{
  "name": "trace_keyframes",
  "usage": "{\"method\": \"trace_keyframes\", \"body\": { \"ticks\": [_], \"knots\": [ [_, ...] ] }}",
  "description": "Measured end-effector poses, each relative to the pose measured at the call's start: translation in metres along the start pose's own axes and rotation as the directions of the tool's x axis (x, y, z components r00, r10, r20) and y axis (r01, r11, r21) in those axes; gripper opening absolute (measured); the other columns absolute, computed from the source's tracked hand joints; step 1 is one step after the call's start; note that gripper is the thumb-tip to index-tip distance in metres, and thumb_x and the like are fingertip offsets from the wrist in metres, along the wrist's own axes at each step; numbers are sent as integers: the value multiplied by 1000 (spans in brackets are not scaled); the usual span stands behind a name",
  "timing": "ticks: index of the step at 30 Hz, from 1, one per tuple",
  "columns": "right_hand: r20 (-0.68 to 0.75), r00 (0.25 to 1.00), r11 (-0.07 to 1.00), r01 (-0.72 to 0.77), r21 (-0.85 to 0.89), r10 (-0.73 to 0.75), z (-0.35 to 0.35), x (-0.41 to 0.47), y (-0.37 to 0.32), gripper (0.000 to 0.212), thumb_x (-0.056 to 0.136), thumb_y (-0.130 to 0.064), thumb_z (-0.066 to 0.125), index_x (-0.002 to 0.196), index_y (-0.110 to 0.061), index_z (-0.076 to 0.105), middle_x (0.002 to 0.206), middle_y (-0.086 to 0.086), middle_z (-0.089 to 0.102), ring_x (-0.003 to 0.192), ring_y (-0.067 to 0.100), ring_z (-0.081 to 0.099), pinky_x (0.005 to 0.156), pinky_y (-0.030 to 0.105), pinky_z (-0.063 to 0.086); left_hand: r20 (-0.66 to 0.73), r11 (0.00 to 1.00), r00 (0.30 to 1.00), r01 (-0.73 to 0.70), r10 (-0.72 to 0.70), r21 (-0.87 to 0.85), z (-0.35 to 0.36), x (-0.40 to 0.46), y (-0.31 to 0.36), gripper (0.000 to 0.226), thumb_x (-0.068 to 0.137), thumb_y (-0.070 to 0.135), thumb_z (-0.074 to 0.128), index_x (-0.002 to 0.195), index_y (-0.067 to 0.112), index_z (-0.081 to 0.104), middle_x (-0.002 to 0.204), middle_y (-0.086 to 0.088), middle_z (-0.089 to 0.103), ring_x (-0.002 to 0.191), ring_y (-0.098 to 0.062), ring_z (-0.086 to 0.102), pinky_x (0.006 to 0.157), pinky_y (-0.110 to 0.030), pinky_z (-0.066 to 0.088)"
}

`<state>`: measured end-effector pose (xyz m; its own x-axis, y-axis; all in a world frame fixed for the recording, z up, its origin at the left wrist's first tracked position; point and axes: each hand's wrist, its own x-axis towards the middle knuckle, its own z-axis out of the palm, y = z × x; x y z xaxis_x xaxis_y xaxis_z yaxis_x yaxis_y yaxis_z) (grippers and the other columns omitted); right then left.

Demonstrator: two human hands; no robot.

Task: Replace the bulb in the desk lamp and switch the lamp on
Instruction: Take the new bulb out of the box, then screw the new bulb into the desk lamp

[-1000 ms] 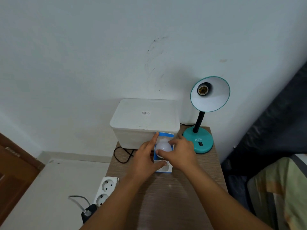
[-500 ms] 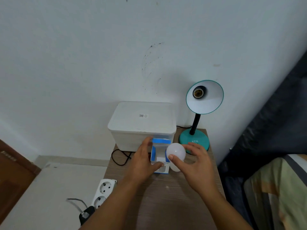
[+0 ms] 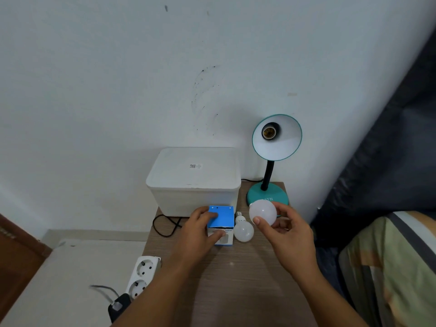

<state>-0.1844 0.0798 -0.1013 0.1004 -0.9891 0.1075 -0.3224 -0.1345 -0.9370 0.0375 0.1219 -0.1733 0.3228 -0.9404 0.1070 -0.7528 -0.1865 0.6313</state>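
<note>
Fingers of right hand [image 3: 286, 228] curl around white bulb [image 3: 262, 215]; left hand [image 3: 200, 228] grips blue box [image 3: 221, 218].

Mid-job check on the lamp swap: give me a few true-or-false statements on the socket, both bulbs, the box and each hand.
1. The lamp socket has no bulb in it. True.
2. The right hand holds a white bulb in the air. True.
3. The left hand rests flat on the table. False: it grips the blue bulb box.
4. A second bulb lies on the table, right of the box. True.
5. The desk lamp is lit. False: its shade shows no glow.
6. The white storage box has its lid off. False: the lid is on.
</note>
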Motion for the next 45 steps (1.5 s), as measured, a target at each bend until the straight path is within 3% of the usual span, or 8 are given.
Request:
{"method": "trace_keyframes", "body": {
  "ticks": [5, 12, 18, 25, 35, 37, 40, 45],
  "knots": [
    [-2, 1000, 999, 8, 52, -8, -8, -3, 1, 59, 66, -39, 83, 120, -28, 60, 94, -10, 68, 82, 2, 66, 72, 26, 59, 28, 997, 999, 32, -33, 67, 2, -7, 1, 51, 89, 46, 66, 135, 27, 58, 155, 7, 36, 112, -23, 62, 94, -25, 50],
    [-19, 999, 993, 38, 114, -36, -19, -6, 1, 56, 67, -31, 84, 119, -30, 60, 99, -11, 67, 87, 0, 66, 74, 24, 58, 34, 991, 998, 47, -52, 123, 0, -4, 7, 53, 88, 44, 67, 137, 27, 55, 157, 6, 34, 113, -23, 62, 101, -32, 48],
    [-63, 990, 978, 134, 158, -125, -29, 10, -14, 55, 69, -22, 84, 117, -35, 59, 111, -6, 64, 91, 8, 67, 76, 23, 58, -77, 988, 992, -87, 97, 126, -4, -6, 11, 59, 87, 39, 70, 140, 20, 53, 147, 4, 48, 127, -10, 52, 102, -21, 41],
    [-151, 969, 965, 217, 149, -194, -39, 46, -37, 58, 71, -25, 84, 120, -36, 55, 120, -10, 58, 99, 7, 63, 81, 18, 55, -231, 956, 928, -278, 292, 94, -20, 14, 48, 51, 85, 34, 73, 132, 22, 59, 124, 9, 62, 107, 4, 52, 92, -16, 47],
    [-160, 942, 955, 294, -32, -295, -26, 106, -45, 61, 74, -24, 82, 128, -23, 54, 119, -9, 53, 95, 6, 60, 80, 5, 47, -180, 929, 917, -367, 356, -34, -46, 98, 127, 91, 79, 37, 78, 153, 33, 25, 142, 5, 45, 124, -11, 48, 103, -30, 46],
    [-144, 940, 951, 302, -70, -309, -21, 114, -45, 62, 74, -27, 82, 129, -23, 54, 117, -10, 53, 96, 7, 60, 81, 8, 49, -133, 925, 920, -378, 370, -44, -50, 113, 137, 103, 76, 36, 81, 155, 34, 14, 149, 4, 38, 132, -11, 41, 106, -22, 37],
    [-140, 934, 942, 311, -130, -328, -13, 124, -44, 62, 73, -31, 82, 128, -22, 55, 116, -8, 56, 95, 10, 61, 85, 28, 55, -73, 912, 910, -409, 408, -9, -52, 133, 144, 115, 73, 36, 84, 155, 37, 4, 155, 4, 31, 139, -9, 32, 104, -17, 28],
    [-115, 927, 913, 320, -255, -357, -6, 137, -46, 61, 76, -33, 76, 130, -20, 53, 125, -5, 56, 102, 16, 62, 86, 40, 54, -61, 881, 879, -474, 472, -9, -54, 151, 145, 114, 72, 35, 85, 153, 47, 4, 147, 6, 40, 125, -11, 49, 97, -33, 50]
  ]
}}
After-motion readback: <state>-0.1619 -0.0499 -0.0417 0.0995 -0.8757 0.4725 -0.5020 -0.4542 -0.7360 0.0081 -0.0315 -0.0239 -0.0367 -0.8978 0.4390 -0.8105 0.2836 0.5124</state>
